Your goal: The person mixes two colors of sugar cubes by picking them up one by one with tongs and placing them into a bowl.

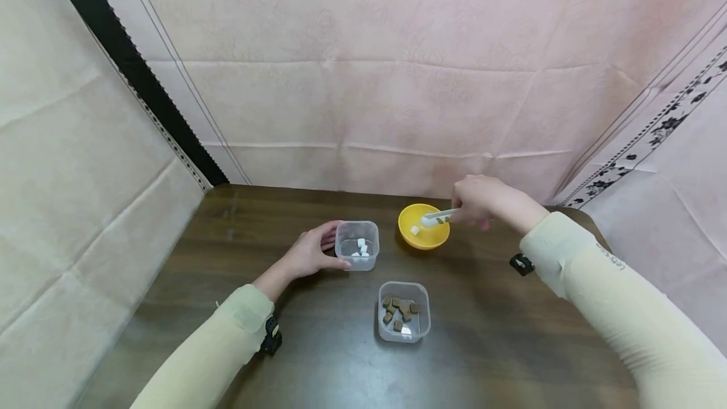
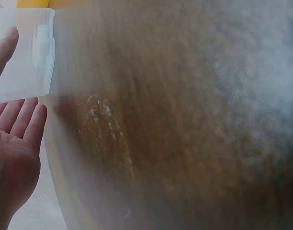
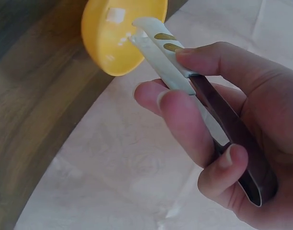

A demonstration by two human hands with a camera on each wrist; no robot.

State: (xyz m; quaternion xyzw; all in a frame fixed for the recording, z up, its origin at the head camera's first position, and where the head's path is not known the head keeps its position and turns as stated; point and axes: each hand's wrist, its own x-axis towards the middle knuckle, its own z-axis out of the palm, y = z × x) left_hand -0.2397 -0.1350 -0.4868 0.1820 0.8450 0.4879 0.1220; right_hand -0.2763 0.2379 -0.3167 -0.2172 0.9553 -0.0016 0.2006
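My right hand [image 1: 483, 202] grips white tongs [image 1: 440, 215] and holds their tips over a yellow bowl [image 1: 423, 227] at the back of the table. One white cube [image 1: 415, 230] lies in the bowl. In the right wrist view the tongs [image 3: 161, 52] are pinched between thumb and fingers [image 3: 177, 112], tips nearly together above the bowl [image 3: 106, 40]. I cannot tell if they hold anything. My left hand [image 1: 309, 251] curls round the left side of a clear tub [image 1: 356, 245] with a few white cubes. In the left wrist view the thumb lies against the tub [image 2: 24, 52].
A second clear tub [image 1: 404, 311] with several brown cubes stands nearer me, in front of the other two. All three sit on a dark wooden table [image 1: 511, 346]. Pink cloth hangs behind and at both sides, close to the table's edges.
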